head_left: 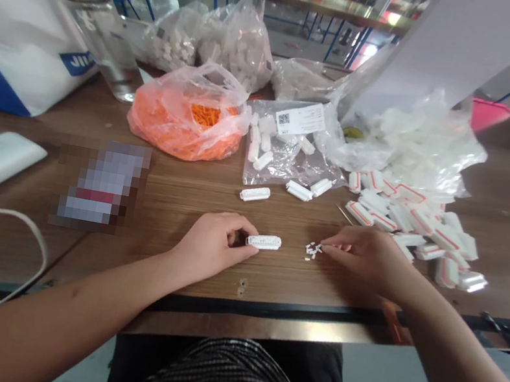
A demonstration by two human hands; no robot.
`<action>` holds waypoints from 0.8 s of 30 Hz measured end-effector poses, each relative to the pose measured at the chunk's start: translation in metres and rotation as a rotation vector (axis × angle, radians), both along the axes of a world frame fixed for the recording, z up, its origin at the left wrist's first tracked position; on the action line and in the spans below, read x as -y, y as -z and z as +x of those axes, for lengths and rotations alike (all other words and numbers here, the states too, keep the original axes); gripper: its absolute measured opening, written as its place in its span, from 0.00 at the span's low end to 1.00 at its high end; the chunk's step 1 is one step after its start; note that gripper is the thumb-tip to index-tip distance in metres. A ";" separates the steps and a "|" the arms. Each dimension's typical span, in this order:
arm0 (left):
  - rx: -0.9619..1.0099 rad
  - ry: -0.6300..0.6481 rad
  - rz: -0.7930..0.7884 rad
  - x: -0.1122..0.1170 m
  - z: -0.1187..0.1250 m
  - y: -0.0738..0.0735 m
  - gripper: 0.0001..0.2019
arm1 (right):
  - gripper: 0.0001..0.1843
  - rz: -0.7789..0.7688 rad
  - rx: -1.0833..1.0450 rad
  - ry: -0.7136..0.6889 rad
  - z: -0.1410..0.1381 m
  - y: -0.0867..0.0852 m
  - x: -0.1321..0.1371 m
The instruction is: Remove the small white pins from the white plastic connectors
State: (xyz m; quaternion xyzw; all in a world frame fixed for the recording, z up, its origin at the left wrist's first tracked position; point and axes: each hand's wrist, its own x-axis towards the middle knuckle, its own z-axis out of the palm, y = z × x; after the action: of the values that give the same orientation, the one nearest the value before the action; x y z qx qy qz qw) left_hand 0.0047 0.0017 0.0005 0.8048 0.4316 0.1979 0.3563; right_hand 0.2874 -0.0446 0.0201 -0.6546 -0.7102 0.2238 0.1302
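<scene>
Two bare hands are working near the front edge of the wooden table (158, 259). The left hand (211, 242) is pinching a white, slotted plastic connector housing (264, 241) between thumb and fingertips, while the right hand (366, 257) is hovering with its fingers drawn almost together at a small scatter of tiny white pieces (311, 250), whether gripping one I cannot tell.
</scene>
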 end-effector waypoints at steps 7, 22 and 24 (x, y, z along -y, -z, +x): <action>0.007 -0.001 -0.013 0.000 0.001 0.000 0.06 | 0.07 -0.044 -0.037 0.117 -0.006 -0.003 -0.001; 0.028 -0.006 -0.019 0.001 0.002 0.001 0.06 | 0.06 0.158 -0.247 -0.196 -0.070 -0.001 -0.013; 0.027 -0.007 -0.015 0.001 0.002 0.001 0.06 | 0.06 0.202 -0.211 -0.214 -0.070 0.001 -0.012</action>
State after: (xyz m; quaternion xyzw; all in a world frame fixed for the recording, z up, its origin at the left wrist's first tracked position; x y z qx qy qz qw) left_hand 0.0063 0.0005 -0.0003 0.7978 0.4310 0.2065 0.3676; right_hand 0.2174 -0.0323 0.0195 -0.5319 -0.7770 0.2314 0.2445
